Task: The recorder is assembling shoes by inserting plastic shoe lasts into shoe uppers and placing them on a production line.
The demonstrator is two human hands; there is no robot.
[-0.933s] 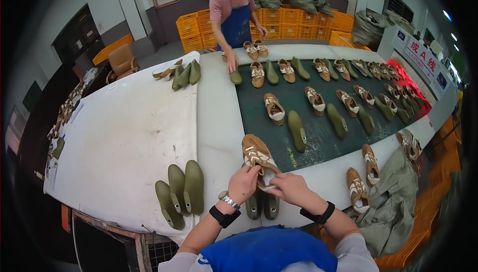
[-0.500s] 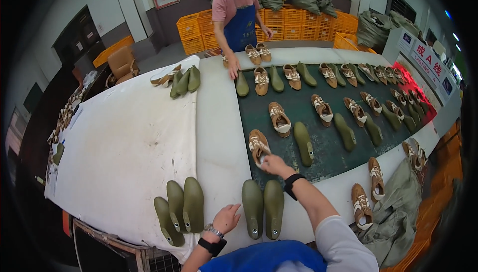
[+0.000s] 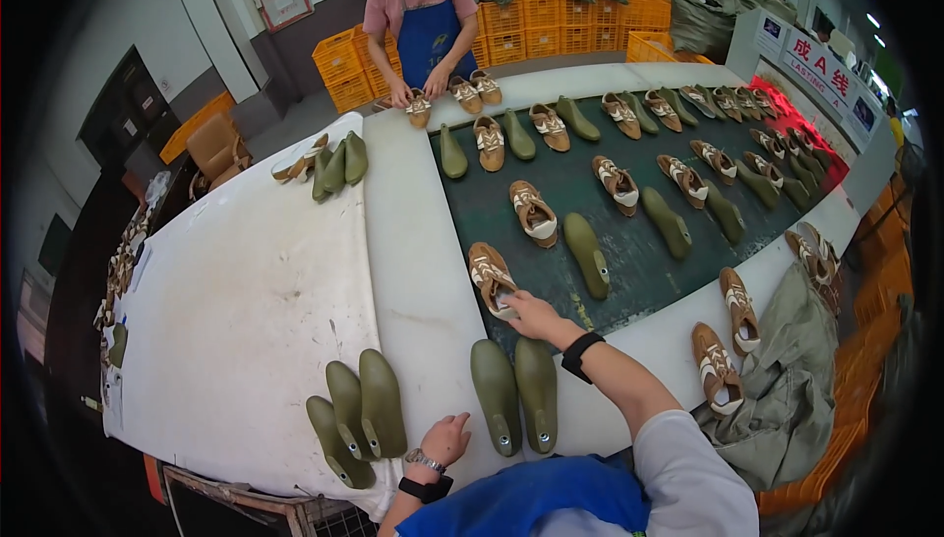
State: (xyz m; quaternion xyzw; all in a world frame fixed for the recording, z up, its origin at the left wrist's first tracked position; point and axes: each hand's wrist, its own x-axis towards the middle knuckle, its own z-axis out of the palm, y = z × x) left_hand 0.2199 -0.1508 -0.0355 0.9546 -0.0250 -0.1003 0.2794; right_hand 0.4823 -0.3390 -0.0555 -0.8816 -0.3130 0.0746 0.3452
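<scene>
My right hand [image 3: 536, 317] is closed on the heel end of a brown and white sneaker [image 3: 489, 269] at the near left corner of the dark green belt. Its toe points away from me. My left hand [image 3: 446, 439] is empty over the white tabletop, fingers loosely bent and a little apart. Beside it, to the right, a pair of olive green shoe lasts [image 3: 495, 397] stands with the toes pointing away. On its other side are three more shoe lasts [image 3: 382, 404], at the edge of the white cloth.
Rows of sneakers [image 3: 534, 212] and lasts [image 3: 587, 255] cover the belt [image 3: 629, 281]. Across the table a co-worker in a blue apron [image 3: 430, 40] has both hands around a sneaker [image 3: 419, 109]. Two sneakers [image 3: 716, 370] lie at right beside a grey-green sack [image 3: 777, 380]. Orange crates [image 3: 521, 26] stand behind.
The view has shifted slightly. My right hand keeps its grip on the sneaker's heel, and my left fingers have drawn in somewhat. The co-worker's hand has left a last for a sneaker.
</scene>
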